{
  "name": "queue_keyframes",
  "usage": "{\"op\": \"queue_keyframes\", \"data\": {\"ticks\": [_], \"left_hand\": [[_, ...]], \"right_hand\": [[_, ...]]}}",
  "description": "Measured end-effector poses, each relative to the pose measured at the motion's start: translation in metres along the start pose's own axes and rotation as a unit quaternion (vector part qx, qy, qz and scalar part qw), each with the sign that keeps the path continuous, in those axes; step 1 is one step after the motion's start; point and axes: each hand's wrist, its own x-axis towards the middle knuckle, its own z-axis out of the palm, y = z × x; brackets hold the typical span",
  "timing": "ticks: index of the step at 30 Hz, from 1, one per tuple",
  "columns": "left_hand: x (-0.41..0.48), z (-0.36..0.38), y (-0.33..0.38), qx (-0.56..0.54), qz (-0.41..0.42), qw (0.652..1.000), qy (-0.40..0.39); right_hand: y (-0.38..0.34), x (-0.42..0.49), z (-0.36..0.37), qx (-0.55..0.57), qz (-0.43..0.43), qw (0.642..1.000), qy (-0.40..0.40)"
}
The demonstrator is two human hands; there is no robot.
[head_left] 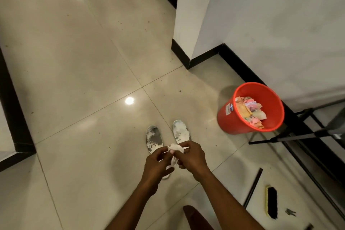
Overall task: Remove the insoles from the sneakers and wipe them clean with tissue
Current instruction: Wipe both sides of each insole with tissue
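Two white insoles lie side by side on the tiled floor, toes pointing away from me. The left insole has large grey worn patches; the right insole is mostly white with a few grey marks. My hands cover their heel ends. My left hand and my right hand are held together above the insoles, both pinching a crumpled white tissue between the fingers. No sneakers are in view.
An orange bin holding paper scraps stands to the right near the wall. A black metal rack runs along the right. A shoe brush and a thin black bar lie on the floor at lower right.
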Motion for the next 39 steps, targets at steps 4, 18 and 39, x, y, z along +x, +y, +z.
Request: {"op": "queue_keyframes", "data": {"ticks": [4, 18, 39], "left_hand": [[-0.028, 0.02, 0.052, -0.04, 0.026, 0.997, -0.056], [-0.177, 0.132, 0.202, 0.006, 0.214, 0.952, -0.221], [-0.207, 0.263, 0.24, 0.113, 0.287, 0.929, -0.206]], "right_hand": [[-0.035, -0.031, -0.04, 0.114, -0.008, 0.993, -0.011], [-0.097, -0.205, -0.218, 0.282, -0.217, 0.933, 0.056], [-0.097, -0.213, -0.327, 0.368, -0.243, 0.881, 0.173]]}}
